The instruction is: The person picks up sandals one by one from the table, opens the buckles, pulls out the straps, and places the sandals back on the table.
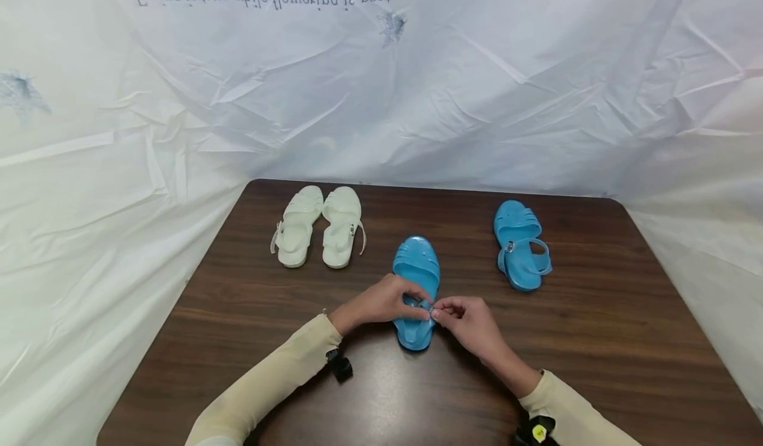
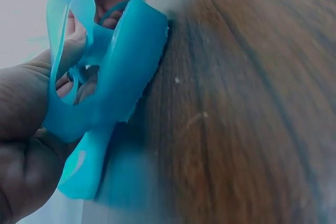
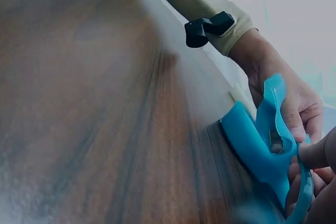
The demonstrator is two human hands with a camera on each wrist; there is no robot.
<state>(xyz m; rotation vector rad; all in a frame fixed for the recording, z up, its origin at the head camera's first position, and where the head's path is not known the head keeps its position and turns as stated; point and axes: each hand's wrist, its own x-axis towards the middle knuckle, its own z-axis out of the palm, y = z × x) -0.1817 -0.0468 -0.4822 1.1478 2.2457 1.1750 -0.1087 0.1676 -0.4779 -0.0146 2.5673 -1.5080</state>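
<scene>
A blue sandal lies on the table with its toe pointing away from me. My left hand reaches over the heel part from the left and pinches the ankle strap near the buckle. From the right, my right hand pinches the strap's end between thumb and index finger, and both hands' fingertips almost meet there. In the left wrist view the blue sandal shows its heel and looped strap, with fingers inside the opening. The right wrist view shows the strap curving round the fingers. The buckle itself is mostly hidden by fingers.
A second blue sandal stands at the back right, its strap across the heel part. At the back left are two white sandals side by side, straps loose. The brown wooden table ends at a white plastic sheet.
</scene>
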